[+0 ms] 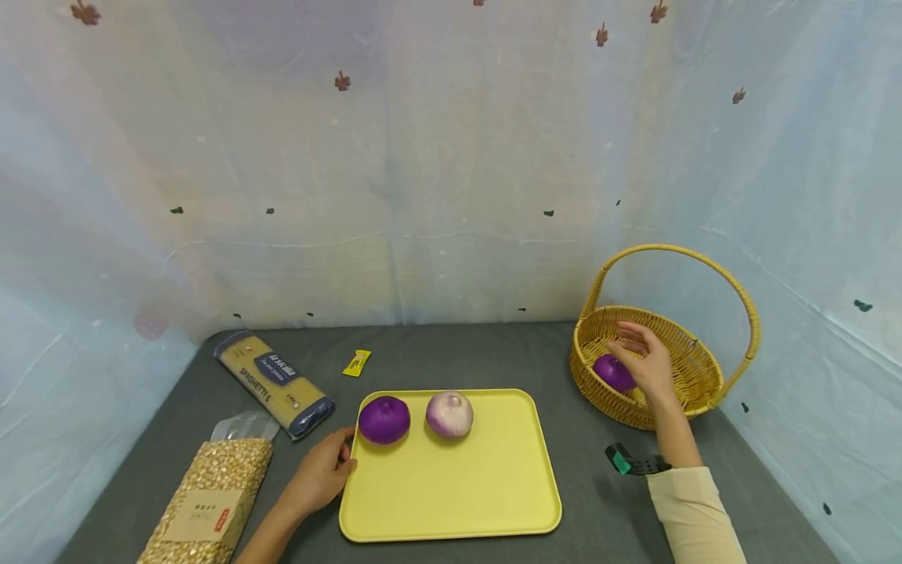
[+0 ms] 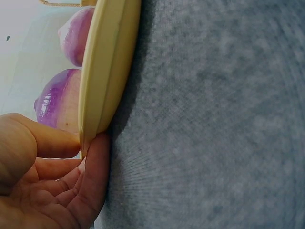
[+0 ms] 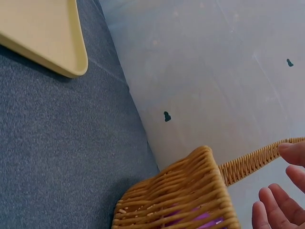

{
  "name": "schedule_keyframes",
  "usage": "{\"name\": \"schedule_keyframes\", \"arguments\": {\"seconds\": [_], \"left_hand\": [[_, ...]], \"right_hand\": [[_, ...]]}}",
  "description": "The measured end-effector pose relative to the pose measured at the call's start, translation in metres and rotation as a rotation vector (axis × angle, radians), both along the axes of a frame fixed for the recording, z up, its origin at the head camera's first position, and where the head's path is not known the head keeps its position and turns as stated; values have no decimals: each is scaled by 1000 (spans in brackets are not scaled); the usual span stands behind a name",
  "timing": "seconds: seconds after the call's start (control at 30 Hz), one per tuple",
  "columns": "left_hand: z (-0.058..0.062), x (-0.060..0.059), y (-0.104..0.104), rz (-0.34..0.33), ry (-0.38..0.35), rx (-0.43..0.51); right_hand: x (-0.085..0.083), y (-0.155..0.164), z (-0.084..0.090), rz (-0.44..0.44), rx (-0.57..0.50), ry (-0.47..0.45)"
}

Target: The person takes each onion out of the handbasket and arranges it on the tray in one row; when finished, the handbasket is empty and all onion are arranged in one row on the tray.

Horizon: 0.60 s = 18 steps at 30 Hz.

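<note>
My left hand (image 1: 319, 475) pinches the left rim of the yellow tray (image 1: 451, 493). In the left wrist view, the thumb and fingers (image 2: 97, 162) grip the tray's edge from both sides. On the tray a dark purple onion (image 1: 384, 421) sits near the back left, with a paler purple-white onion (image 1: 449, 414) to its right. Above the wicker basket (image 1: 588, 376) hovers my right hand (image 1: 647, 364), fingers loosely bent and holding nothing. Another purple onion (image 1: 615, 373) lies in the basket below that hand. Through the wicker, purple shows in the right wrist view.
A spaghetti pack (image 1: 275, 382) lies at the back left, with a bag of grain (image 1: 210, 497) in front of it. A small yellow wrapped candy (image 1: 357, 363) is behind the tray. The basket's tall handle (image 1: 705, 266) arches over it. Pale curtains (image 1: 451, 172) surround the grey table (image 1: 493, 352).
</note>
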<state>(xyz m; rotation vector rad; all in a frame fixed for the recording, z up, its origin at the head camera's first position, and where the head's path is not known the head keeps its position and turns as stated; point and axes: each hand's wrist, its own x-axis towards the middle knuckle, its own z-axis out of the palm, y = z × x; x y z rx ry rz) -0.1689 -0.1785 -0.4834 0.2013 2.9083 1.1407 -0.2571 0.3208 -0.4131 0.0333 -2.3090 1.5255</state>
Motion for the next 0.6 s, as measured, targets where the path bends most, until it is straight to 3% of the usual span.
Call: {"name": "schedule_keyframes", "arguments": {"seconds": [0.33, 0.6], "left_hand": [[1, 2, 0, 1, -5, 15], [-1, 0, 0, 0, -3, 8]], "right_hand": [[2, 6, -5, -64, 47, -47], [-3, 7, -15, -133, 36, -13]]}}
